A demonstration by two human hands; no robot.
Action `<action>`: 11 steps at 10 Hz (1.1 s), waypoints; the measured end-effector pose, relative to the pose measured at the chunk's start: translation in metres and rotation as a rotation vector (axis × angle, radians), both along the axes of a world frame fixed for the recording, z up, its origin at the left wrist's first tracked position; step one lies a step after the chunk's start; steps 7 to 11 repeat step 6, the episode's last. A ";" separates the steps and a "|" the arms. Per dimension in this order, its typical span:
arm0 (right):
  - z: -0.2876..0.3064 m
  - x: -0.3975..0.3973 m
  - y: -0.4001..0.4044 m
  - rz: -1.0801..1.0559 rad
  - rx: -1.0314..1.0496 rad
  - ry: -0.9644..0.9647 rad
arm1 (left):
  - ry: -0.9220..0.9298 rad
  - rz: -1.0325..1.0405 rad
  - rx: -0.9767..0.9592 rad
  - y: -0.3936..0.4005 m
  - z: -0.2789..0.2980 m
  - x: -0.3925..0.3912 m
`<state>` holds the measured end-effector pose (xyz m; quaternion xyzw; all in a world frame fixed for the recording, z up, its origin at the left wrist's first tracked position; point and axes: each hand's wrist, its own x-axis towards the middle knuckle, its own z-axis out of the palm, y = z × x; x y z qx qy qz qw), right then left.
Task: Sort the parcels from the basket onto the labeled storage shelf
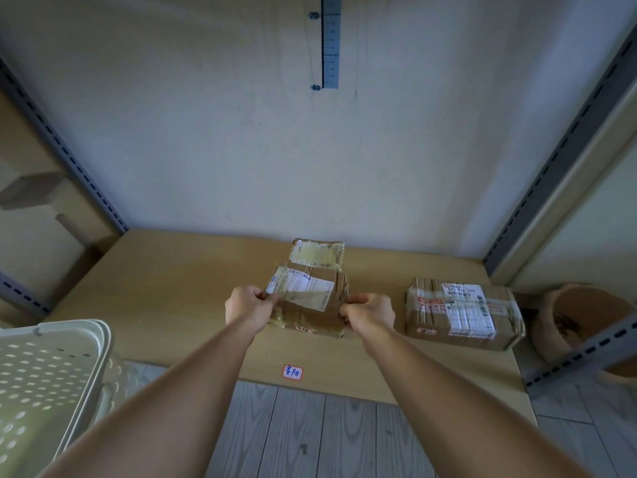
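Nearest the camera, at seven o'clock, stood the perforated cream basket (44, 391); only its rim and outer wall showed, so whether parcels lay inside could not be told; beyond it both bare forearms reached toward twelve o'clock over the grey plank floor (303, 432) and the front edge of the wooden shelf (165, 298), where a small red-bordered label (292, 372) with handwritten characters sat at six o'clock.

Past the label, at the centre, the left hand (249, 307) pinched the left edge of the held parcel (308, 307), fingers curled round it at nine o'clock of the box; the right hand (369, 313) gripped the right edge at three o'clock, likewise curled; the two hands sat about equally near, neither leading. The held parcel, a taped brown carton with a white shipping slip on top, lay with its long axis running nine to three between the hands, low over the shelf board or just touching it, which could not be told. The coming move looked to be a short lowering and release, so it turned on the gap toward twelve o'clock, where a second small parcel (317, 254) lay just behind, seemingly touching or overlapped by the held one.

Well apart at three o'clock rested a larger taped parcel (462, 313); farther still, past the shelf post, a brown round pot (582, 326); behind all stood the pale wall with a measuring strip (331, 43) at twelve o'clock.
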<state>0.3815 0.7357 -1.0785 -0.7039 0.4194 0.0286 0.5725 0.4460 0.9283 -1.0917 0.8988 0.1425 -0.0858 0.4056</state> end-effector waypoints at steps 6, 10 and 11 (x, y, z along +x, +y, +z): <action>0.045 -0.024 0.000 0.241 -0.118 -0.052 | -0.194 -0.450 0.330 0.008 0.036 -0.031; 0.045 -0.024 0.000 0.241 -0.118 -0.052 | -0.194 -0.450 0.330 0.008 0.036 -0.031; 0.045 -0.024 0.000 0.241 -0.118 -0.052 | -0.194 -0.450 0.330 0.008 0.036 -0.031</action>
